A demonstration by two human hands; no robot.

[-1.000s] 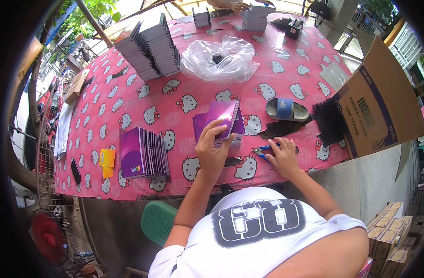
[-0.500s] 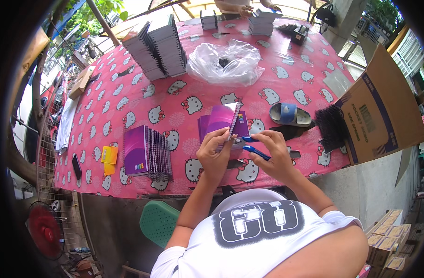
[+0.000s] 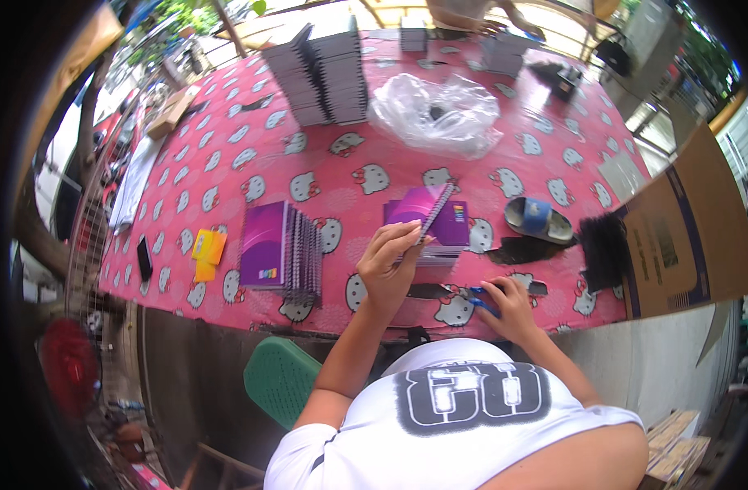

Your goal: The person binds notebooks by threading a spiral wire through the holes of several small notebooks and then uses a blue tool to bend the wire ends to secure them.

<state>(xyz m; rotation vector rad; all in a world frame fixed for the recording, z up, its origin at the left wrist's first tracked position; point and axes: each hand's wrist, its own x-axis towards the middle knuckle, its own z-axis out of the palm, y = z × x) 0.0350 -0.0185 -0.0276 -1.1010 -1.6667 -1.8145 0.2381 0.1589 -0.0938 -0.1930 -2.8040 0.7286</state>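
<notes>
Right hand (image 3: 511, 311) drawn back, clasping blue pliers (image 3: 483, 305), left hand (image 3: 388, 263) pinching purple notebook (image 3: 423, 205), slipper (image 3: 538, 219) beyond pliers, carton (image 3: 678, 224) at right.

Got a purple notebook (image 3: 425, 206) tilted up in my left hand (image 3: 388, 260), right over a small pile (image 3: 439, 260) of them. My right hand (image 3: 509, 309) has the blue pliers (image 3: 483, 306) down by the table's near edge — blue sandal (image 3: 539, 219) just beyond, cardboard box (image 3: 676, 233) off right, plastic bag (image 3: 439, 118) further back.

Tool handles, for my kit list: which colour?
The tool handles are blue; see the head view.
</notes>
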